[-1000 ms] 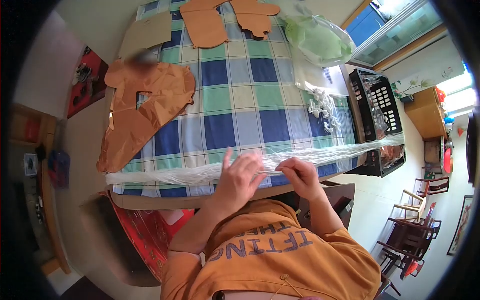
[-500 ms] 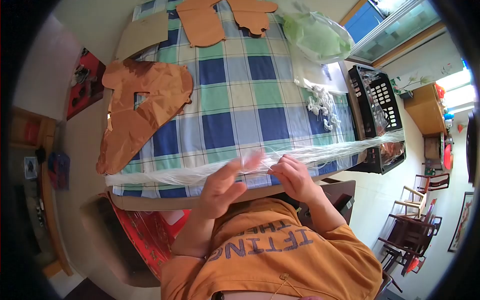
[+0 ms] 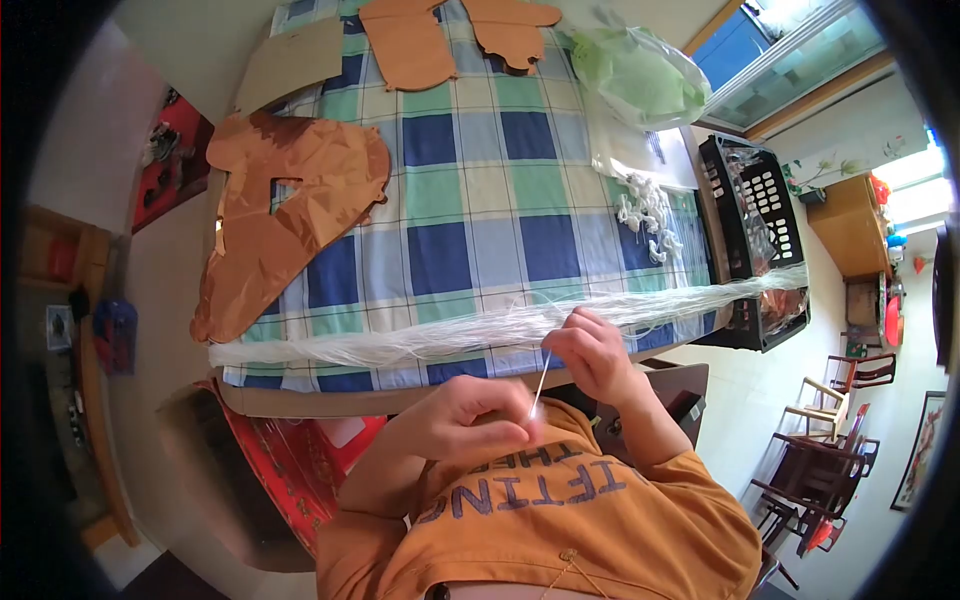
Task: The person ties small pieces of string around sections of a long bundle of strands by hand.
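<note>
Visibly "IFTING" on orange shirt (image 3: 590, 520), strand (image 3: 541, 381) between fingers (image 3: 580, 338).

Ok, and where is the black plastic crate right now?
In the head view, the black crate is at the right, just beyond the checked cloth, with the right end of the long white strands lying across it.

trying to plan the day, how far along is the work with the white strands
Perhaps done: the small pile of curled white pieces on the blue-green checked cloth, though I can't confirm they're finished. In hand: one thin white strand, stretched between the left hand and the right hand. Probably left: the long bundle of loose white strands; what share remains can't be told.
</note>
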A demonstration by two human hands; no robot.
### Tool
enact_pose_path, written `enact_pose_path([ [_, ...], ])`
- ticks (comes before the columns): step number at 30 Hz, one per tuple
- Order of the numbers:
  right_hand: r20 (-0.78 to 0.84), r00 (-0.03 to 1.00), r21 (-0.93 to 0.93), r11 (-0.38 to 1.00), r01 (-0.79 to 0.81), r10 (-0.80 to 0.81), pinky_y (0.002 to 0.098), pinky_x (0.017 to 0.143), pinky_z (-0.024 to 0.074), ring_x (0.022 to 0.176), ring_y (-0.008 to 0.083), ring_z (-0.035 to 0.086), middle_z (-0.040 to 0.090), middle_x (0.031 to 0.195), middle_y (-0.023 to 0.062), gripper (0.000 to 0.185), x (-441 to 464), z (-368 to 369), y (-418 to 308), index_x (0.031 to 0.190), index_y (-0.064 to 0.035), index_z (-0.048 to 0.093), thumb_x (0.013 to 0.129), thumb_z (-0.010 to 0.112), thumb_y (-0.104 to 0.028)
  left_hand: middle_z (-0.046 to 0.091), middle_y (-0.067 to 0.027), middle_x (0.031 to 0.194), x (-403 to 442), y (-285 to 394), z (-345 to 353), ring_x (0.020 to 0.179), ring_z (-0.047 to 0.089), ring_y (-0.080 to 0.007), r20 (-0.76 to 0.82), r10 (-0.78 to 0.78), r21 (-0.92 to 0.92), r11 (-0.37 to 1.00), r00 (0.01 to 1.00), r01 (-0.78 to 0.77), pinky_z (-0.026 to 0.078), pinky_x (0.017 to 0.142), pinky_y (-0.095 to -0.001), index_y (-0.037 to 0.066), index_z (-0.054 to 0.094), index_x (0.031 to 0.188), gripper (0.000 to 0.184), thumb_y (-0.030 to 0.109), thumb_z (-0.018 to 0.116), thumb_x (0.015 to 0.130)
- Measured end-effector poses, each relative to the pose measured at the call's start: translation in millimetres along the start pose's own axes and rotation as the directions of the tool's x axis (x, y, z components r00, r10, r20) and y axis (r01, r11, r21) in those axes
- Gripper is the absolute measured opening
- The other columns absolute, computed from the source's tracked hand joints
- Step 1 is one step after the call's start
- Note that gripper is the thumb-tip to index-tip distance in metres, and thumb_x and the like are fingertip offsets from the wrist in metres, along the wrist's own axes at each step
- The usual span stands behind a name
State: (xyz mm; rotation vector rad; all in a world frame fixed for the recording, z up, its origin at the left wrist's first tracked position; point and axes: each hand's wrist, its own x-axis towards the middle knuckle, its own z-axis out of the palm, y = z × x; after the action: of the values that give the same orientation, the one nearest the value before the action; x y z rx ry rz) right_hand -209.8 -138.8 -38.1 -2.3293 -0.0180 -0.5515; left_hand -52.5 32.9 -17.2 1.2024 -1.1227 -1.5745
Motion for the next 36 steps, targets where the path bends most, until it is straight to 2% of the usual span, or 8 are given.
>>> enact_pose_path([
  [11,0.000,1.000,-0.022,1.000,0.011,-0.011,0.0355,0.055,0.0402,0.063,0.0262,0.048,0.048,0.069,0.0078,0.011,-3,2,-3,0.090,-0.0040,0.060,0.079,0.064,-0.003,0.063,-0.0114,0.101,13,-8,15,0.095,0.058,-0.0158,-0.420,0.527,0.757,0.653,0.739,-0.035,0.043,0.086,-0.0312,-0.001,0.061,0.101,0.019,0.011,0.066,0.087],
  [14,0.018,1.000,-0.029,1.000,0.010,-0.010,0.0358,0.055,0.0404,0.063,0.0264,0.048,0.048,0.069,0.0077,0.010,-3,2,-4,0.089,-0.0043,0.060,0.080,0.064,-0.004,0.058,-0.0158,0.115,1,-20,-1,0.107,0.055,-0.0294,0.265,0.114,-0.111,0.990,0.957,-0.087,0.039,0.095,-0.0409,-0.001,0.056,0.111,0.033,0.010,0.068,0.082],
  [18,0.001,1.000,0.030,0.999,-0.030,0.030,0.0360,0.055,0.0412,0.064,0.0262,0.049,0.049,0.069,0.0075,0.011,-4,5,-7,0.089,-0.0042,0.060,0.080,0.064,-0.004,0.061,-0.0133,0.110,14,-3,16,0.105,0.057,-0.0177,-0.442,0.543,0.732,0.679,0.714,-0.063,0.042,0.092,-0.0357,-0.002,0.060,0.104,0.022,0.014,0.064,0.088],
  [22,0.042,0.999,-0.003,1.000,-0.017,0.017,0.0360,0.056,0.0425,0.064,0.0261,0.050,0.051,0.071,0.0075,0.012,-2,0,-5,0.090,-0.0037,0.059,0.079,0.065,-0.003,0.063,-0.0162,0.106,2,-11,14,0.100,0.058,-0.0304,-0.211,0.363,-0.439,0.795,0.908,-0.419,0.042,0.090,-0.0391,0.000,0.062,0.104,0.024,0.010,0.066,0.083],
  [26,0.048,0.998,0.015,0.999,-0.036,0.035,0.0369,0.055,0.0434,0.064,0.0268,0.053,0.053,0.071,0.0080,0.013,-2,3,-7,0.091,-0.0035,0.059,0.079,0.064,-0.003,0.061,-0.0141,0.117,7,-2,8,0.113,0.055,-0.0225,-0.308,0.089,0.556,0.825,0.947,0.103,0.039,0.099,-0.0350,-0.002,0.059,0.116,0.029,0.008,0.058,0.090],
  [30,0.072,0.996,0.090,0.994,-0.056,0.050,0.0375,0.056,0.0442,0.064,0.0289,0.055,0.055,0.072,0.0097,0.012,-7,9,-3,0.091,-0.0025,0.059,0.079,0.062,-0.002,0.065,-0.0102,0.102,10,-13,23,0.096,0.059,-0.0232,-0.415,0.271,-0.368,0.823,0.868,-0.433,0.043,0.088,-0.0348,0.003,0.064,0.105,0.021,0.008,0.064,0.085],
  [34,0.017,0.994,0.122,0.986,-0.113,0.112,0.0353,0.054,0.0438,0.059,0.0297,0.055,0.056,0.069,0.0114,0.011,-9,9,-6,0.089,0.0002,0.059,0.080,0.057,0.006,0.063,-0.0130,0.115,12,-11,11,0.110,0.057,-0.0235,-0.332,0.134,0.568,0.819,0.934,0.085,0.040,0.097,-0.0311,0.000,0.061,0.117,0.031,-0.001,0.058,0.086],
  [36,0.006,0.983,0.120,0.976,-0.181,0.182,0.0353,0.056,0.0441,0.062,0.0305,0.056,0.056,0.070,0.0126,0.010,-10,7,-6,0.090,0.0006,0.058,0.080,0.056,0.005,0.062,-0.0143,0.104,10,-20,14,0.101,0.058,-0.0280,-0.305,0.184,0.219,0.968,0.934,-0.120,0.043,0.089,-0.0345,0.000,0.059,0.116,0.032,0.001,0.060,0.084],
])
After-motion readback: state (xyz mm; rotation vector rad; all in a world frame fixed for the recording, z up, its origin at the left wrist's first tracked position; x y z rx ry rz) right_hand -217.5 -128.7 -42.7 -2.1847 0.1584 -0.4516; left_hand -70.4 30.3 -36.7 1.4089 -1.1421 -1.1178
